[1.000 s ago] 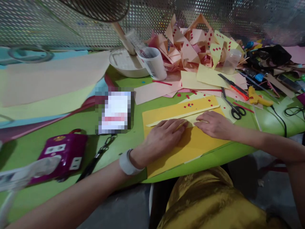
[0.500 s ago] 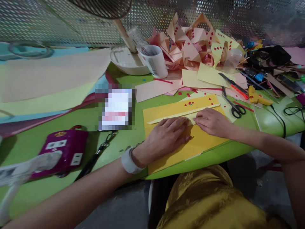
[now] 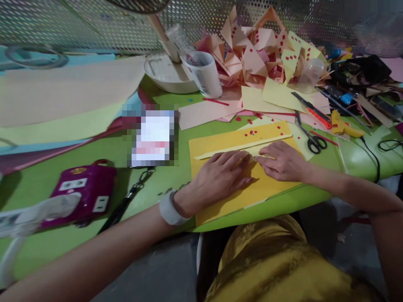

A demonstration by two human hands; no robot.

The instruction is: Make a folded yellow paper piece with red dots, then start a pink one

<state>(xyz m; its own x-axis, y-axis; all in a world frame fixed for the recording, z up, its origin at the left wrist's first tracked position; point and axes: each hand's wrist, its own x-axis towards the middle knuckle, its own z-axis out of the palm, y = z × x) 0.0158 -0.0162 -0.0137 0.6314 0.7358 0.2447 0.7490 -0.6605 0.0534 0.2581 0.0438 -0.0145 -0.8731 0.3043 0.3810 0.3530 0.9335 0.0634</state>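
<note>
Pressing: two hands, left hand (image 3: 220,174), right hand (image 3: 281,161) | one yellow sheet (image 3: 233,140)

left hand (image 3: 220,174) flat, right hand (image 3: 281,161) flat, fingertips nearly meeting

A paper-craft workshop: the green counter (image 3: 94,167) is littered with coloured paper sheets (image 3: 63,96), and at one o'clock rises a heap of folded paper shapes (image 3: 258,54) dotted with red squares. Scissors (image 3: 310,138), a utility knife (image 3: 311,110) and a yellow glue gun (image 3: 344,128) lie at two o'clock.
</note>
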